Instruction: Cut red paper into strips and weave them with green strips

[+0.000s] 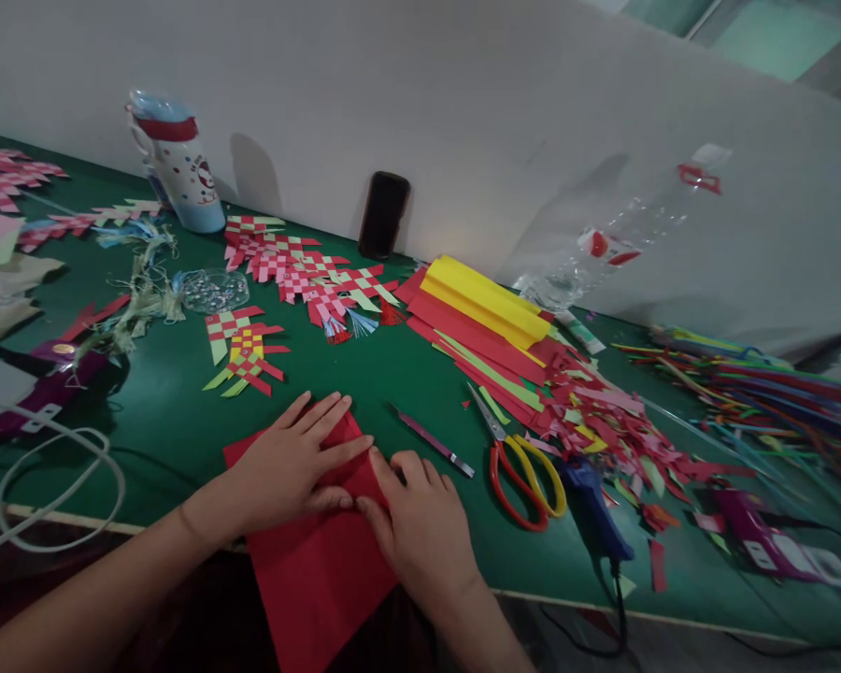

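Red paper [322,584] lies at the near edge of the tabletop [364,374], lower part overhanging, under both hands. L hand [284,472] is flat on it, fingers spread; R hand [424,523] has fingers bent, thumb & index at the paper, can't tell if pinching. Looks early-stage: top part prob. folded, no cuts or weave visible, so most is prob. left. Nearby: purple tool [431,439], scissors [503,437]. Beyond: woven pcs [301,266], apparently done; paper stack [487,304], offcuts [603,411] to R.
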Available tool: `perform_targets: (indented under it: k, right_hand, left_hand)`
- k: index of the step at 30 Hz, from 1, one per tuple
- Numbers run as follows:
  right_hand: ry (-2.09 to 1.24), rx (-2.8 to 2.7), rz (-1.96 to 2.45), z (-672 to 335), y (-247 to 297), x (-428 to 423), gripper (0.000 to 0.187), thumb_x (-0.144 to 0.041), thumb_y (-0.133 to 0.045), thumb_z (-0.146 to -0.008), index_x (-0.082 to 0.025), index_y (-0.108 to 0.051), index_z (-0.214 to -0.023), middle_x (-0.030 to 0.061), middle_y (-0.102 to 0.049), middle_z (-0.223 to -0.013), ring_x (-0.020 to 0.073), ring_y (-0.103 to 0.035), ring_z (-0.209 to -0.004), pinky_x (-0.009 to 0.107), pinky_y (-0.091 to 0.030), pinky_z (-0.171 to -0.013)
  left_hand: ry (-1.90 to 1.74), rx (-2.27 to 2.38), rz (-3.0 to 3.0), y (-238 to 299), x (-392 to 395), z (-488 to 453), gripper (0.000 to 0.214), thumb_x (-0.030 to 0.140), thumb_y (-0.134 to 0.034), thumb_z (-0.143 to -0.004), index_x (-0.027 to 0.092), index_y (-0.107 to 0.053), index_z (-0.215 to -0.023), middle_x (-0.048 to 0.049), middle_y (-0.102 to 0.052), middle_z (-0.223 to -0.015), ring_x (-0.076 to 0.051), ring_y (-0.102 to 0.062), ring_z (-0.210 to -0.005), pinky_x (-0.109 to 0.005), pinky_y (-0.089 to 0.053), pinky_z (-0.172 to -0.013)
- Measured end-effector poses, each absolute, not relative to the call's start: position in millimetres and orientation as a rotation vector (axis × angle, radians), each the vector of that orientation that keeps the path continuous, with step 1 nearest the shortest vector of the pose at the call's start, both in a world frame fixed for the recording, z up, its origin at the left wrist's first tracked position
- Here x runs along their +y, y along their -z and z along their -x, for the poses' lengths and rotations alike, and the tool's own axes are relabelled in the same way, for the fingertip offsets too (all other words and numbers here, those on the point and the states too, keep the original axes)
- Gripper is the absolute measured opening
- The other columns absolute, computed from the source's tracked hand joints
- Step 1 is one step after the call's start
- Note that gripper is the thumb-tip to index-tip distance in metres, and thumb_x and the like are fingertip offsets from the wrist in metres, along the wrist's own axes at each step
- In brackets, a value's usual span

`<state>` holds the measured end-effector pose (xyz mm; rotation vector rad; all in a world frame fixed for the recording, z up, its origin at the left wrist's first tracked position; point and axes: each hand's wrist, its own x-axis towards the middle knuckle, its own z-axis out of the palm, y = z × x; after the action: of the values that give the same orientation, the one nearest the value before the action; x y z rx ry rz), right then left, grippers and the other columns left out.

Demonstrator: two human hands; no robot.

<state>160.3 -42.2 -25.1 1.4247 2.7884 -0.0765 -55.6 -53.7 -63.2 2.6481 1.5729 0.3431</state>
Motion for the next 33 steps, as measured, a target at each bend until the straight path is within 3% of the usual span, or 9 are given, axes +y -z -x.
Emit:
perform_targets:
  k: [9,12,15,19,22,33]
  right_hand:
    - [-0.009,2.907,-1.377,-185,37,-61,0.046,-0.040,-0.063,-0.087,-0.027,-0.057,-0.131,0.0073,-0.065,-0.107,0.0221,-0.060,-0.088,0.035,-0.049,-0.069]
    - [0.156,2.961,-1.315,-208,36,-58,0.043,-0.040,-0.060,-0.089,-0.028,-0.058,-0.130,0.0065,-0.066,-0.110,0.0214,-0.061,-0.092,0.033,-0.052,-0.074]
    - [0.452,3.061,-1.239,-241,24,-19,0.031,-0.037,-0.051,-0.095,-0.029,-0.064,-0.121,0.0052,-0.069,-0.109,0.0185,-0.064,-0.097,0.030,-0.052,-0.081]
    - [0.228,2.849,-1.826,-278,6,71,0.030,-0.032,-0.045,-0.094,-0.020,-0.067,-0.112,0.0109,-0.069,-0.113,0.0230,-0.064,-0.103,0.038,-0.050,-0.088]
    - [0.170,2.746,-1.906,-290,5,123,0.032,-0.021,-0.050,-0.086,-0.012,-0.067,-0.112,0.0167,-0.068,-0.114,0.0275,-0.062,-0.107,0.044,-0.045,-0.094]
    - [0.406,2.591,-1.910,-291,23,148,0.027,-0.019,-0.051,-0.083,-0.017,-0.067,-0.105,0.0089,-0.073,-0.097,0.0196,-0.067,-0.084,0.027,-0.045,-0.070]
  left_hand:
    - [-0.400,1.577,-2.669,65,-53,55,0.066,0.071,-0.044,-0.088,0.040,-0.039,-0.146,-0.0083,-0.023,-0.161,-0.033,-0.028,-0.145,-0.050,-0.017,-0.117]
    - [-0.389,1.586,-2.685,64,-54,54,0.067,0.071,-0.043,-0.088,0.039,-0.038,-0.146,-0.0084,-0.025,-0.160,-0.032,-0.029,-0.144,-0.050,-0.019,-0.116]
    - [-0.374,1.595,-2.693,64,-54,53,0.067,0.072,-0.043,-0.087,0.040,-0.037,-0.147,-0.0090,-0.028,-0.159,-0.033,-0.030,-0.144,-0.050,-0.019,-0.116]
    - [-0.365,1.603,-2.723,65,-55,53,0.065,0.069,-0.042,-0.089,0.042,-0.034,-0.148,-0.0102,-0.029,-0.158,-0.033,-0.031,-0.144,-0.050,-0.018,-0.115]
    - [-0.381,1.598,-2.771,66,-54,55,0.065,0.068,-0.042,-0.090,0.042,-0.031,-0.149,-0.0095,-0.029,-0.158,-0.032,-0.030,-0.144,-0.048,-0.016,-0.116]
    - [-0.424,1.570,-2.789,65,-51,56,0.066,0.068,-0.043,-0.090,0.040,-0.032,-0.149,-0.0070,-0.028,-0.159,-0.030,-0.034,-0.142,-0.046,-0.013,-0.117]
